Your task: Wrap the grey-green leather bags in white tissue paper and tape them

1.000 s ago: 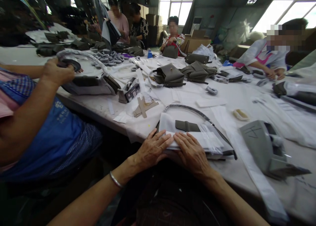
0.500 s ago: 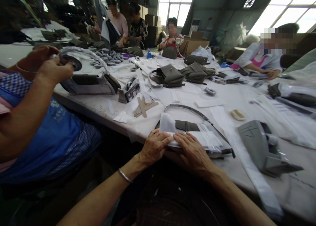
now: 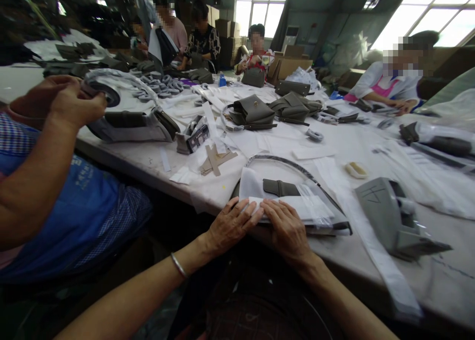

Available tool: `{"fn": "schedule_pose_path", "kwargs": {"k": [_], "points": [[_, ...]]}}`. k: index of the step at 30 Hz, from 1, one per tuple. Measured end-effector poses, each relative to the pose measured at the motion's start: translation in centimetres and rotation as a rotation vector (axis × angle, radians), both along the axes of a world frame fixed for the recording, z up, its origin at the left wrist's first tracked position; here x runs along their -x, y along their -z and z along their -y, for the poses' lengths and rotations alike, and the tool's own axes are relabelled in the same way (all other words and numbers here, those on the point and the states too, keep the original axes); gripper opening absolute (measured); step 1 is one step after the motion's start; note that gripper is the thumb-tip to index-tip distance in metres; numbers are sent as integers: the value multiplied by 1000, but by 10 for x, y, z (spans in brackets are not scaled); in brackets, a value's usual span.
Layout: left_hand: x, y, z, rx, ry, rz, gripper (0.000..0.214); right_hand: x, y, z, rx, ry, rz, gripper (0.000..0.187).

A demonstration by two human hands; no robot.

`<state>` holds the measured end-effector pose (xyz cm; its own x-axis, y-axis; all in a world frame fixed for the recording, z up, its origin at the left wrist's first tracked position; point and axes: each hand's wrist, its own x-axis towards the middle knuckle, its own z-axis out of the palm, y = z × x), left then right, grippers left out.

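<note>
White worktable point(image 3: 148, 159); left hand point(image 3: 232, 226), right hand point(image 3: 287, 231) flat on paper-wrapped bag point(image 3: 297, 207).

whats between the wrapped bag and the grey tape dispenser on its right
A long white paper strip lies between the bag and dispenser, seen in the head view.

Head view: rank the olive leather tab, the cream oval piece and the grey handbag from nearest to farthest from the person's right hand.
1. olive leather tab: just beyond the right hand, on the white wrapping.
2. cream oval piece: farther out, to the right.
3. grey handbag: mid-table, well beyond.
</note>
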<state>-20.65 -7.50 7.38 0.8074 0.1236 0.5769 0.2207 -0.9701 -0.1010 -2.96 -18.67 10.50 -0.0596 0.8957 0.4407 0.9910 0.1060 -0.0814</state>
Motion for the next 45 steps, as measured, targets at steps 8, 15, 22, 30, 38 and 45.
{"fn": "schedule_pose_path", "kwargs": {"k": [8, 15, 22, 30, 38, 45], "points": [[-7, -8, -18, 26, 96, -40, 36, -1, -6, -2, 49, -23, 11, 44], [-13, -20, -20, -8, 132, -4, 31, 4, -9, -3, 41, 46, 71, 54], [-16, -28, -14, -41, 126, 36, 32, -2, -10, -6, 35, 33, 68, 48], [-25, -38, -15, -128, -19, 138, 37, -8, -29, -25, 92, 68, 48, 38], [-21, -18, -30, -193, 56, 248, 29, 8, -43, -28, 233, 57, 18, 62], [-1, -2, -24, -107, 37, 265, 28, -58, -60, 28, 38, 190, -183, 50]]}}
